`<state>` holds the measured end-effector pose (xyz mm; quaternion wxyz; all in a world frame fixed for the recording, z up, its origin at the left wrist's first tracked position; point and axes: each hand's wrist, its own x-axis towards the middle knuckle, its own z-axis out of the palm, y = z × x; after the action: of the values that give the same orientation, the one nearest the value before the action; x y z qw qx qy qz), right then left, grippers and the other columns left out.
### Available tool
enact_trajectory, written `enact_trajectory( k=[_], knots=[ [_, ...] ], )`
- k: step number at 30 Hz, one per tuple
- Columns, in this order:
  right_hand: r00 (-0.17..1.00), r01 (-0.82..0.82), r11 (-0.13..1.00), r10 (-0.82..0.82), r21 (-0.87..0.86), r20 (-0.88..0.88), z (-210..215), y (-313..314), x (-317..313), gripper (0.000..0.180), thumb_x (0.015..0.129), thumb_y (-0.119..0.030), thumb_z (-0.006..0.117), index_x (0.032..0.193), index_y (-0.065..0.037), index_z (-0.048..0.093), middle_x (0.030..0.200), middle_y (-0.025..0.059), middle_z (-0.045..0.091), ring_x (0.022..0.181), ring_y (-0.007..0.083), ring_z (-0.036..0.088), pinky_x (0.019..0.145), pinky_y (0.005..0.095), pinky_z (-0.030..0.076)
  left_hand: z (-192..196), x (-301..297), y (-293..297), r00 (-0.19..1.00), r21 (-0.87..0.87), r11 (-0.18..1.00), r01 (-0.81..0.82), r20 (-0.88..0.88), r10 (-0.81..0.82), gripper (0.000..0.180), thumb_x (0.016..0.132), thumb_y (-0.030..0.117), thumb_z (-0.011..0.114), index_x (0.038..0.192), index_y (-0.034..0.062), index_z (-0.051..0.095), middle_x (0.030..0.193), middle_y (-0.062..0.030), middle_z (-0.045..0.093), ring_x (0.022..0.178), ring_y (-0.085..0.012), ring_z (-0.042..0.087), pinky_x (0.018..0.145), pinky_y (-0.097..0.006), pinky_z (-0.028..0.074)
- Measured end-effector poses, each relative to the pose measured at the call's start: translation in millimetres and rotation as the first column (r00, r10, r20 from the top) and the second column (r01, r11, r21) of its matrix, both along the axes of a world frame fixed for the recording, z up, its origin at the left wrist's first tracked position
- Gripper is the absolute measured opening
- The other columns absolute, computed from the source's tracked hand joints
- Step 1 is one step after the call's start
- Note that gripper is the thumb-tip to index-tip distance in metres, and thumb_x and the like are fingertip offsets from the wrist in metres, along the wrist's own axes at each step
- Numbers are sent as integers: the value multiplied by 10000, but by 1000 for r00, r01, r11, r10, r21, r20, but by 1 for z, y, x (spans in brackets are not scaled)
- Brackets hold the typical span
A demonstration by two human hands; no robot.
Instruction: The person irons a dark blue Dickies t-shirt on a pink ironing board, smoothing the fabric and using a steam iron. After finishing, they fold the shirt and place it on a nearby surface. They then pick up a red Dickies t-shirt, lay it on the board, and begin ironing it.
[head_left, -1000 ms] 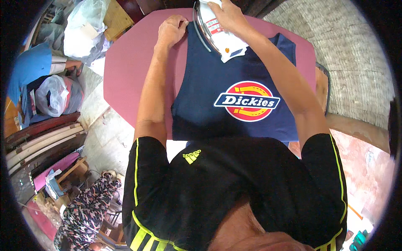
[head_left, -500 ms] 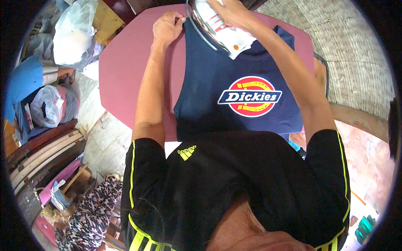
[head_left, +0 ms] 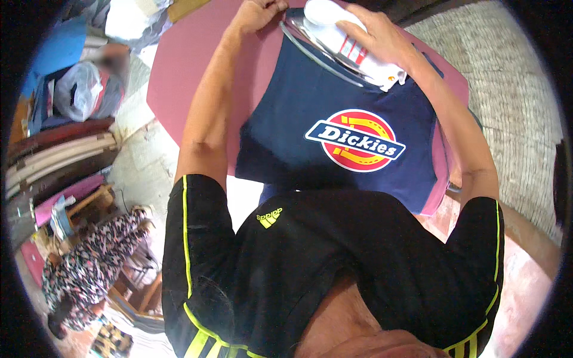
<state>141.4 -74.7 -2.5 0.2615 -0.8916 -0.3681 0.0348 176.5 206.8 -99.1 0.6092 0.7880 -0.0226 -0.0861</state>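
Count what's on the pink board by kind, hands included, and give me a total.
Navy garment: 1
White iron: 1
Hands: 2, left hand on the garment's far edge, right hand gripping the iron
Total: 4, all on the pink board

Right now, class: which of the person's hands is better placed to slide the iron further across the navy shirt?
Right. The right hand grips the white iron on the navy shirt; the left hand only pins the shirt's far edge on the pink board.
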Motion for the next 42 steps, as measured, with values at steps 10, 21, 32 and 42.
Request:
enact_trajectory(
  k=[10, 21, 32, 42],
  knots=[
    [981, -192, 981, 192, 8, -18, 25, 50, 9, 345, 935, -295, 565, 974, 48, 566, 790, 247, 631, 744, 367, 664, 669, 424, 495, 55, -286, -12, 865, 788, 518, -333, 37, 500, 448, 850, 486, 670, 887, 41, 712, 848, -150, 658, 799, -325, 658, 709, -451, 508],
    [513, -838, 500, 858, -217, -4, 20, 58, 28, 292, 929, -280, 597, 973, 8, 594, 818, 158, 595, 716, 295, 640, 648, 340, 489, -23, -313, -41, 549, 504, 254, -825, 612, 569, 254, 923, 266, 633, 768, 74, 573, 600, -85, 551, 598, -276, 562, 618, -383, 375],
    [414, -893, 408, 910, -191, 10, 2, 119, -37, 293, 903, -306, 643, 1023, -39, 626, 862, 142, 664, 752, 279, 685, 632, 315, 533, -9, -381, -45, 645, 429, 496, -755, 351, 679, 229, 894, 155, 630, 1113, 93, 605, 835, -76, 651, 802, -253, 627, 846, -412, 365],
    [317, -925, 316, 948, -210, 28, 1, 145, -84, 317, 890, -318, 655, 1005, -26, 614, 818, 164, 659, 715, 307, 674, 627, 357, 515, -22, -412, -41, 449, 151, 425, -893, 210, 869, 197, 936, 82, 585, 1128, 39, 582, 854, -57, 636, 801, -147, 608, 796, -320, 448]
  ],
)
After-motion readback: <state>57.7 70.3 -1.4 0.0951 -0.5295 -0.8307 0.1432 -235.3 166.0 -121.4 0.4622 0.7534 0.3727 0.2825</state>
